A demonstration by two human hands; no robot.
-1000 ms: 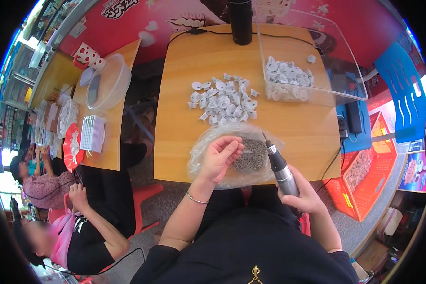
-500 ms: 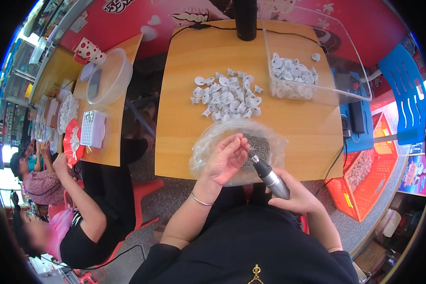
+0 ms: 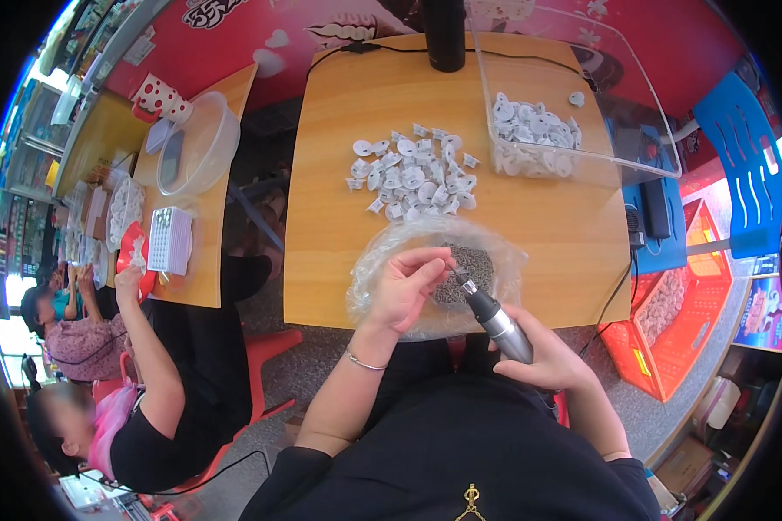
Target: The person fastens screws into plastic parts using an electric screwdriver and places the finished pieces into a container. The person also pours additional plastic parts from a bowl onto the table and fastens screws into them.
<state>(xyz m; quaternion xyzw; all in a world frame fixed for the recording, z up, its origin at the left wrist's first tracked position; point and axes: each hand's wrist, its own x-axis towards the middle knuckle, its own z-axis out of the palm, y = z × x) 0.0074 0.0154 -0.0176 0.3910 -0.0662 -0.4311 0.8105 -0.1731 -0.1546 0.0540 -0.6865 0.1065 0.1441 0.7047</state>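
My right hand (image 3: 543,352) is wrapped round a silver and black electric screwdriver (image 3: 504,328), its tip pointing up and left. My left hand (image 3: 411,286) has thumb and forefinger pinched together just beyond that tip. Something thin and dark shows between the fingertips and the tip; its kind is too small to make out. Beneath both lies an open clear plastic bag (image 3: 375,273) of tiny grey metal pieces (image 3: 476,262) that look like screws. Farther back, a loose heap of small white plastic parts with round discs (image 3: 417,174) is spread on the table.
At the table's (image 3: 339,104) far right a clear bin (image 3: 599,161) holds more white parts; a black cylinder (image 3: 444,39) stands at the back. An orange crate (image 3: 660,373) and a blue chair (image 3: 738,165) are to the right. At left, a co-worker (image 3: 156,373) sits by another table (image 3: 202,282).
My left fingers have closed into a tighter pinch and come nearer the screwdriver tip. The screwdriver stays almost in place. The co-worker's raised hand has shifted slightly.
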